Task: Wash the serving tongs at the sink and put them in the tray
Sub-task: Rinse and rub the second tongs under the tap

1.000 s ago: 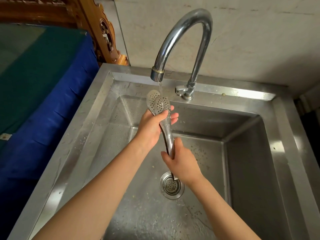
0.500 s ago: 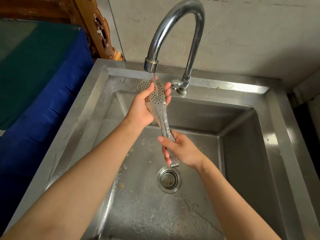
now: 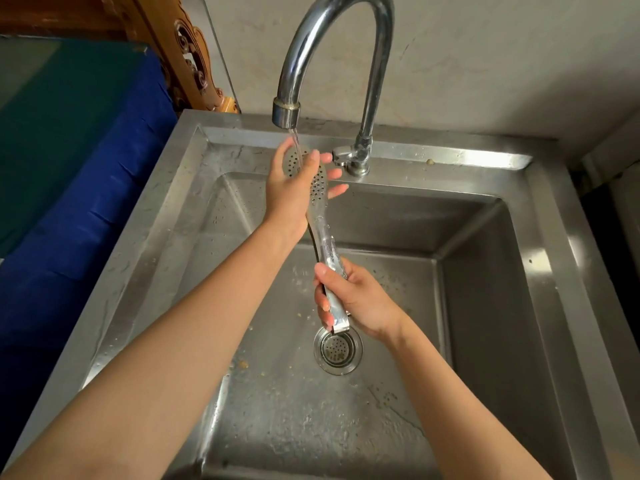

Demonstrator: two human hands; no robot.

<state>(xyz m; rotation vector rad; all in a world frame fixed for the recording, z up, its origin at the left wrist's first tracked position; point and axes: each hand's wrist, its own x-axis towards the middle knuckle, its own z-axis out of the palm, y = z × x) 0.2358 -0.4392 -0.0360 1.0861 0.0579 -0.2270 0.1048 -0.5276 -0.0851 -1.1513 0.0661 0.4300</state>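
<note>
The steel serving tongs (image 3: 323,233) stand nearly upright over the sink (image 3: 485,157), perforated heads up under the running water from the faucet (image 3: 332,32). My left hand (image 3: 292,188) wraps around the perforated heads, fingers spread across them. My right hand (image 3: 356,299) grips the hinged handle end lower down, just above the drain (image 3: 337,349). No tray is in view.
The steel basin holds scattered food bits and water drops. A blue and green covered surface (image 3: 69,150) lies to the left, with carved wooden furniture (image 3: 187,57) behind it. A pale wall rises behind the faucet.
My left hand has slid up from the tongs' neck onto the perforated heads. My right hand has shifted its grip a little on the handle end.
</note>
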